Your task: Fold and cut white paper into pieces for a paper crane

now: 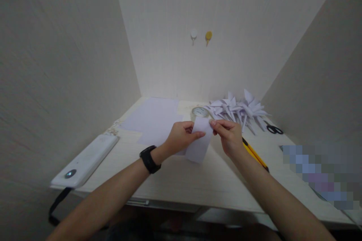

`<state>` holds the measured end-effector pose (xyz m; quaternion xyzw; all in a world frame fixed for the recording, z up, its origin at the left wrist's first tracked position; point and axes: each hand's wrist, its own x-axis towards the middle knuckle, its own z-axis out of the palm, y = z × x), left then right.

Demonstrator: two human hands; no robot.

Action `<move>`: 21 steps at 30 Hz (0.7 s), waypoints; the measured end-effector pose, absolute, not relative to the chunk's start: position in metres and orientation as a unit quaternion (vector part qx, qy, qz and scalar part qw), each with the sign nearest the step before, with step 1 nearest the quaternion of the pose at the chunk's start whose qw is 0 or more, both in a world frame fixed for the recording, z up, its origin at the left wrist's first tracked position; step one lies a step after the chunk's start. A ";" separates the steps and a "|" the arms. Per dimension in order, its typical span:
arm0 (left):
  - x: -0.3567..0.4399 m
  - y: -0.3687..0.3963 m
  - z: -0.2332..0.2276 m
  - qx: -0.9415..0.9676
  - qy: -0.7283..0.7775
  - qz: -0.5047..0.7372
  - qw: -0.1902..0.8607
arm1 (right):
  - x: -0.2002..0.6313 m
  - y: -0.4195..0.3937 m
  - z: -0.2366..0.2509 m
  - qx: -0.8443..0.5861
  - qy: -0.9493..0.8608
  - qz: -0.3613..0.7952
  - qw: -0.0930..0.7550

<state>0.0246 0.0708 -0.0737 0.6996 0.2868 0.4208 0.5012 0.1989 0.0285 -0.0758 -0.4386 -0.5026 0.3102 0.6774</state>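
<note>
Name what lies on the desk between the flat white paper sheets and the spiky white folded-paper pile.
A pale, round tape roll, as the head view shows.

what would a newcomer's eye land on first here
Probably the small white paper at the centre, pinched between the left hand and the right hand. Next might be the pile of spiky folded paper at the desk's back right. The yellow hook also stands out on the pale back wall.
</note>
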 end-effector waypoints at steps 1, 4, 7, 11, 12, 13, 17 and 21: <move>0.024 0.071 -0.073 0.692 0.277 0.411 0.525 | 0.199 0.028 -0.076 -0.441 -0.503 0.309 0.676; 0.023 0.072 -0.070 0.681 0.269 0.384 0.563 | 0.197 0.028 -0.076 -0.436 -0.497 0.319 0.678; 0.021 0.073 -0.070 0.687 0.282 0.376 0.554 | 0.196 0.029 -0.074 -0.442 -0.484 0.329 0.680; 0.021 0.074 -0.074 0.693 0.286 0.372 0.548 | 0.194 0.029 -0.072 -0.466 -0.481 0.307 0.676; 0.022 0.074 -0.075 0.691 0.285 0.374 0.548 | 0.194 0.029 -0.072 -0.468 -0.477 0.305 0.679; 0.022 0.075 -0.076 0.691 0.286 0.378 0.547 | 0.194 0.029 -0.072 -0.469 -0.473 0.309 0.679; 0.024 0.078 -0.080 0.682 0.303 0.402 0.531 | 0.193 0.030 -0.073 -0.472 -0.485 0.344 0.651; 0.024 0.079 -0.081 0.662 0.305 0.403 0.554 | 0.192 0.031 -0.074 -0.486 -0.497 0.334 0.636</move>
